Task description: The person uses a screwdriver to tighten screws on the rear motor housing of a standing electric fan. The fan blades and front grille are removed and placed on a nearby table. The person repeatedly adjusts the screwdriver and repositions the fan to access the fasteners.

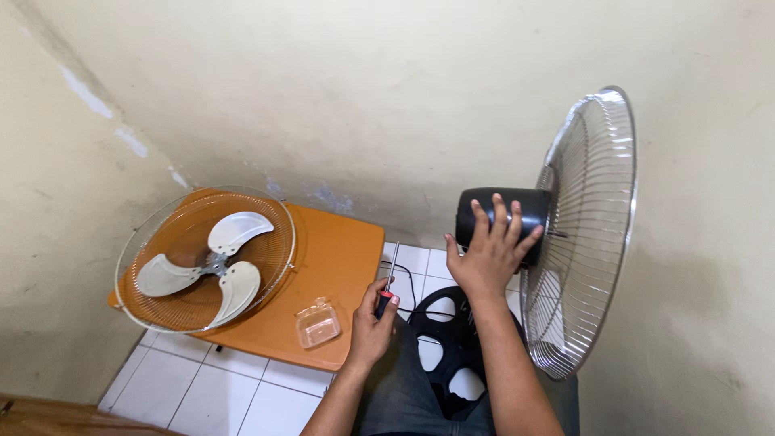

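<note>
While the right hand (pixel 491 246) lies spread on the motor housing (pixel 500 211), the left hand (pixel 373 321) grips a screwdriver (pixel 389 284).

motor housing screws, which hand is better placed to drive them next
Probably the left hand: it already grips the screwdriver, tip up beside the black motor housing, while the right hand is flat on that housing.

One head-worn camera looks steeply down (and forward) from close above the lap toward the wall.
</note>
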